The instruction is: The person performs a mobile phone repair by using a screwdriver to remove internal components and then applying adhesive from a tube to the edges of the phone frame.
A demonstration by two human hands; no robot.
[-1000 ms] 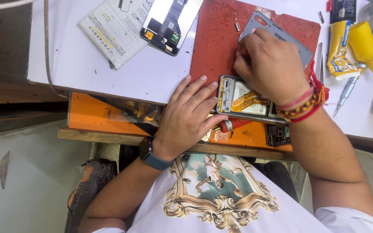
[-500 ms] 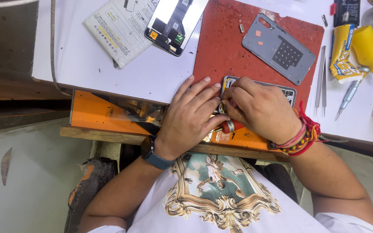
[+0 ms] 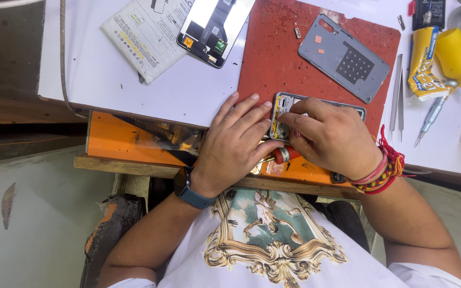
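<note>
Head view: right hand [image 3: 332, 136] lowered onto phone frame [image 3: 283, 114].

One head-worn camera looks steeply down from close above, facing the tabletop [image 3: 108, 74]; its near edge crosses mid-frame, lap below.

right hand [image 3: 333, 140] came onto opened phone [image 3: 285, 109]

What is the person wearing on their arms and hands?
The left hand is bare, with a dark blue watch band round its wrist. The right hand is bare too, with red, pink and beaded thread bracelets round its wrist. Both forearms are bare; short white sleeves show at the bottom edge.
</note>
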